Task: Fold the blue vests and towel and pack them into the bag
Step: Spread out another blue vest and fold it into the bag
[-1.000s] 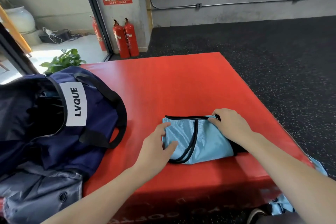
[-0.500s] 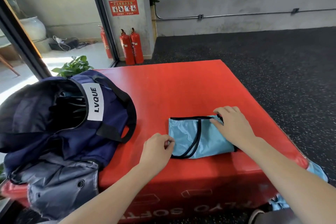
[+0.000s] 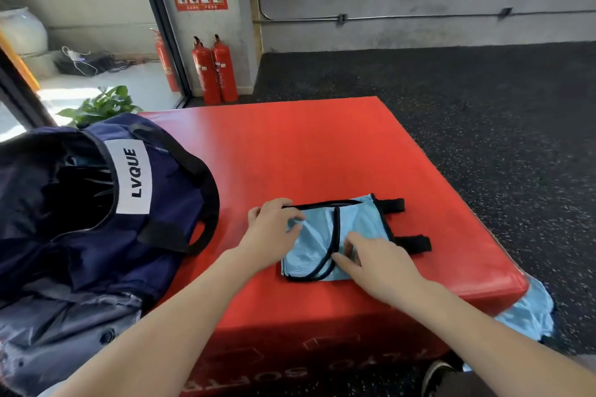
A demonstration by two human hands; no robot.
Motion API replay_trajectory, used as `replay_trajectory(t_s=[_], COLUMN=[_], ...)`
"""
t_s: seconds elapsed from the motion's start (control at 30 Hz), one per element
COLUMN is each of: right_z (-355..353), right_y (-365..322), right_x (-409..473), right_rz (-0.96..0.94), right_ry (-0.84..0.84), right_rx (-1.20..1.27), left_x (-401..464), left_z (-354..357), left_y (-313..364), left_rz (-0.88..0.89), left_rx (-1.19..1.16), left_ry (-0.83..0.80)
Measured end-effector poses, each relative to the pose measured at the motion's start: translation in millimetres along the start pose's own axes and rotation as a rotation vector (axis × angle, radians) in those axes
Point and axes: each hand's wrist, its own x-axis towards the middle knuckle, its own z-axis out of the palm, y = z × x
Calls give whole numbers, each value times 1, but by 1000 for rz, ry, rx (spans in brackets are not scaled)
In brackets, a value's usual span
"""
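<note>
At frame centre, the left hand (image 3: 274,229) pinches the folded vest (image 3: 335,242); right hand (image 3: 377,263) fingers press flat. Slippery fabric may unfold when lifted toward the bag (image 3: 96,203).

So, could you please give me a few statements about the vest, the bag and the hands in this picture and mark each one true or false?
1. The folded blue vest lies on the red mat. True.
2. The navy bag is zipped shut. False: its mouth gapes open.
3. The left hand grips the vest's left edge. True.
4. The right hand is lifted clear of the vest. False: its fingers rest on the fabric.
5. Two black straps stick out from the vest's right side. True.
6. The bag sits to the right of the vest. False: it sits to the left.
</note>
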Motion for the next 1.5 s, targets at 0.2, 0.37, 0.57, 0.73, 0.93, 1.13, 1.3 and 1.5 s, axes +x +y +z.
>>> replay_trajectory(t_s=[0.2,0.37,0.57,0.73,0.93,1.13,1.3,1.5], right_z=[-10,-11,-2,2,5,2,-6,-17], right_y=[54,62,44,42,38,35,32,45], right_x=[38,43,35,33,38,43,42,35], right_rz=[51,-48,-287,-301,-320,-287,-240,-208], right_ry=[96,126,95,83,130,107,104,88], right_rx=[-8,102,144,133,93,59,144,153], left_x=[0,-10,-10,-8,-12,-12,-10,-10], left_z=[5,10,11,13,11,11,12,9], left_y=[-4,6,3,3,4,9,13,16], left_rz=[46,166,253,299,295,327,319,283], left_rx=[19,13,-11,-2,50,150,145,-60], left_ry=[43,12,70,-17,-8,32,106,138])
